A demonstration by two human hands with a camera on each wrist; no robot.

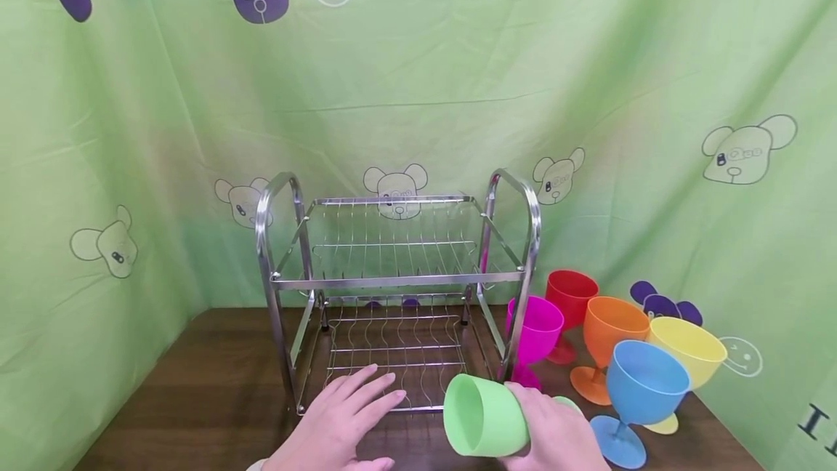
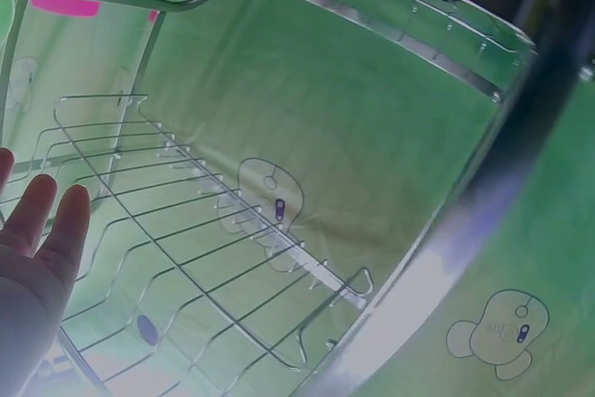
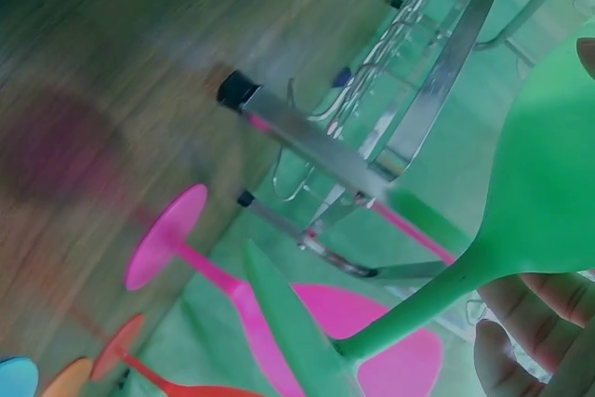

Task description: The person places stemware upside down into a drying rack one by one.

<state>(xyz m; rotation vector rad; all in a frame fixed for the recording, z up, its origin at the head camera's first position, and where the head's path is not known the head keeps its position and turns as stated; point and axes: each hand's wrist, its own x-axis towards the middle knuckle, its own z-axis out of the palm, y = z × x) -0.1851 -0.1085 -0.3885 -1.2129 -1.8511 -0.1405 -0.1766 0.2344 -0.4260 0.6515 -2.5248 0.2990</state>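
Note:
My right hand [image 1: 556, 431] grips a light green plastic goblet [image 1: 493, 416], which lies tipped sideways with its mouth facing left. In the right wrist view the goblet's stem [image 3: 418, 309] and bowl show, with fingers [image 3: 535, 323] beside the bowl. My left hand [image 1: 343, 420] holds nothing; its fingers are spread in front of the lower tier of a two-tier metal dish rack [image 1: 399, 281]. The left wrist view shows fingertips [image 2: 65, 220] near the wire shelf [image 2: 177, 262]; whether they touch it I cannot tell.
Right of the rack stand several upright goblets: magenta [image 1: 539, 325], red [image 1: 572, 296], orange [image 1: 611, 333], yellow [image 1: 693, 347] and blue [image 1: 647, 384]. Brown wooden tabletop [image 1: 196, 384] lies beneath. A green patterned curtain [image 1: 405, 93] hangs behind and along both sides.

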